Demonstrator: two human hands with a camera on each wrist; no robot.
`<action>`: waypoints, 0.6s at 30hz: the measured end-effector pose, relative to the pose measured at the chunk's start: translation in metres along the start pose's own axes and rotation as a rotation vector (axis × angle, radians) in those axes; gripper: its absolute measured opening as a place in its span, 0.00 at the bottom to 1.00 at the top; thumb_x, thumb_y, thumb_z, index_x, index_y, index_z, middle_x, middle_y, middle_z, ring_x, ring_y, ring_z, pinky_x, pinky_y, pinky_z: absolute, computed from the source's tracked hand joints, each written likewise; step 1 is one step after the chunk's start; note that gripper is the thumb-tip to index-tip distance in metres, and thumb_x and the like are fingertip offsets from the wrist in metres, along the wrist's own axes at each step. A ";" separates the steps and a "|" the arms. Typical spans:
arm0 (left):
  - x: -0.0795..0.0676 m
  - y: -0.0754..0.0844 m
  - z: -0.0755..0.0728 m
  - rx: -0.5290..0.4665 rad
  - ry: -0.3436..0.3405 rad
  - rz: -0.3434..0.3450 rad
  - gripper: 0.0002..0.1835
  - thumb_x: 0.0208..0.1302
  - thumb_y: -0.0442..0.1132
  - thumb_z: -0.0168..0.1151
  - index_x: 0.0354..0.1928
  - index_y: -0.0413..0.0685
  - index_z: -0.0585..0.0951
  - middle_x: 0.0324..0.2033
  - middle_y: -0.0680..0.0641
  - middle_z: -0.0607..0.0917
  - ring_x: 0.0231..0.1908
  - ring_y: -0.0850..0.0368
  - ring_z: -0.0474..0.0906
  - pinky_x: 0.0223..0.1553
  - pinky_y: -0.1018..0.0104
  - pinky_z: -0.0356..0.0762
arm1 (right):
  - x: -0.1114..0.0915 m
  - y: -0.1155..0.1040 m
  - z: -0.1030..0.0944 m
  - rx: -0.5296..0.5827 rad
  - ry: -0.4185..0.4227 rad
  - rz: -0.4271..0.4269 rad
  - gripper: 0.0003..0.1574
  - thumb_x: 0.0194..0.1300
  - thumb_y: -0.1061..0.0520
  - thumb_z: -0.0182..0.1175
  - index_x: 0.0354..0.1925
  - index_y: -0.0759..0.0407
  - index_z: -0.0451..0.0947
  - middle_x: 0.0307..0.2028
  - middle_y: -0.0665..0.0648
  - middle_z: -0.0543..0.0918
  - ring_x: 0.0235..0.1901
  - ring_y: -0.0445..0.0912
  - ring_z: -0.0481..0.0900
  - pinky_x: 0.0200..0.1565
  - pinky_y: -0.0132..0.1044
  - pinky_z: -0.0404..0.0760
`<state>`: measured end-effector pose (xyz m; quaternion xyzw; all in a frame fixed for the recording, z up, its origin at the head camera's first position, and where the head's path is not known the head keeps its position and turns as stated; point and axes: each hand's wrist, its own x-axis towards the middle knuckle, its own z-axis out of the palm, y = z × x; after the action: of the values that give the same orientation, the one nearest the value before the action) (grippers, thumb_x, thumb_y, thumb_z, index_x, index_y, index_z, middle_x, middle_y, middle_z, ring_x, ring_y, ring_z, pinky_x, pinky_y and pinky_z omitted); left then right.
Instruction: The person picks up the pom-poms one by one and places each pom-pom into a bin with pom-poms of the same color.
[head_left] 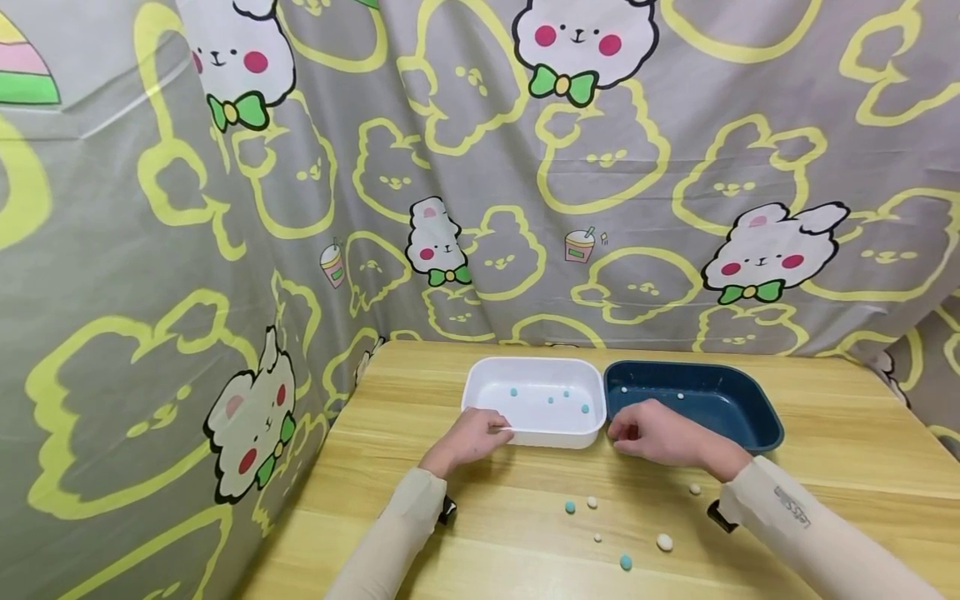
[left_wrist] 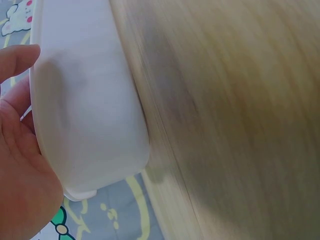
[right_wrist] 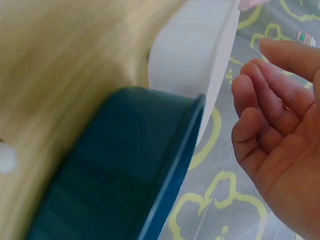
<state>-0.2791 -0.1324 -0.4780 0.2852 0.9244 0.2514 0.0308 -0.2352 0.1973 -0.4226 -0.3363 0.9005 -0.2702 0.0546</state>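
Note:
My left hand (head_left: pixel 474 435) is at the front left corner of a white tray (head_left: pixel 540 437). Its fingers reach over the rim, and the rim hides their tips in the left wrist view; the thumb (left_wrist: pixel 20 60) lies against the rim from outside. Several small teal balls (head_left: pixel 585 409) are in this tray. My right hand (head_left: pixel 660 433) hovers by the front left corner of a dark blue tray (head_left: pixel 765 421). Its fingers are loosely bent, and the right wrist view shows nothing in them. White balls (head_left: pixel 680 396) lie inside the blue tray.
Both trays stand side by side at the back of the wooden table (head_left: pixel 480 550). Loose on the table nearer me are teal balls (head_left: pixel 626 562) and several white balls (head_left: pixel 664 542). A grey patterned curtain (head_left: pixel 487 183) hangs behind and along the left.

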 end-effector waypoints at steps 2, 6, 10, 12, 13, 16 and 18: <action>0.000 0.000 -0.001 0.006 -0.001 -0.003 0.09 0.65 0.46 0.58 0.34 0.54 0.86 0.27 0.62 0.81 0.28 0.67 0.73 0.36 0.71 0.70 | -0.005 -0.001 0.005 0.003 -0.012 -0.032 0.06 0.59 0.61 0.64 0.35 0.51 0.82 0.28 0.40 0.77 0.26 0.35 0.71 0.29 0.31 0.74; 0.000 0.001 -0.001 0.010 -0.002 -0.004 0.09 0.64 0.46 0.58 0.34 0.54 0.86 0.27 0.62 0.81 0.29 0.67 0.73 0.37 0.71 0.71 | -0.015 -0.002 0.016 0.023 -0.038 -0.104 0.06 0.58 0.63 0.64 0.34 0.53 0.82 0.27 0.39 0.76 0.26 0.34 0.71 0.29 0.30 0.75; 0.000 0.002 -0.001 0.014 -0.001 -0.007 0.10 0.65 0.46 0.58 0.34 0.54 0.86 0.27 0.62 0.80 0.28 0.67 0.73 0.37 0.71 0.71 | -0.024 0.000 0.029 0.048 -0.052 -0.184 0.05 0.57 0.64 0.65 0.33 0.55 0.82 0.27 0.38 0.77 0.27 0.33 0.73 0.30 0.30 0.75; 0.000 0.001 0.000 0.018 -0.001 -0.005 0.10 0.65 0.46 0.58 0.34 0.54 0.86 0.27 0.62 0.80 0.28 0.67 0.73 0.36 0.71 0.70 | -0.028 0.001 0.035 0.060 -0.064 -0.216 0.06 0.56 0.65 0.65 0.33 0.55 0.82 0.28 0.39 0.78 0.28 0.33 0.73 0.30 0.30 0.76; 0.000 0.001 0.000 0.019 0.000 -0.005 0.10 0.65 0.46 0.58 0.34 0.54 0.86 0.27 0.62 0.80 0.28 0.67 0.72 0.36 0.71 0.70 | -0.031 0.001 0.038 0.064 -0.072 -0.229 0.06 0.56 0.65 0.65 0.32 0.55 0.82 0.28 0.39 0.78 0.28 0.33 0.74 0.30 0.30 0.76; 0.000 0.001 0.000 0.021 0.000 -0.004 0.10 0.65 0.46 0.58 0.34 0.54 0.86 0.26 0.62 0.80 0.27 0.67 0.72 0.36 0.71 0.70 | -0.038 -0.001 0.046 0.071 -0.109 -0.234 0.07 0.54 0.64 0.66 0.33 0.54 0.82 0.30 0.40 0.79 0.30 0.32 0.74 0.33 0.31 0.77; 0.000 0.001 0.000 0.022 -0.001 -0.002 0.10 0.65 0.46 0.58 0.33 0.54 0.86 0.26 0.62 0.80 0.27 0.67 0.72 0.36 0.71 0.70 | -0.042 -0.003 0.051 0.063 -0.136 -0.227 0.07 0.54 0.62 0.67 0.33 0.51 0.82 0.31 0.39 0.79 0.31 0.32 0.73 0.34 0.32 0.76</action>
<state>-0.2787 -0.1317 -0.4776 0.2845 0.9275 0.2410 0.0283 -0.1870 0.1987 -0.4679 -0.4516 0.8420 -0.2794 0.0954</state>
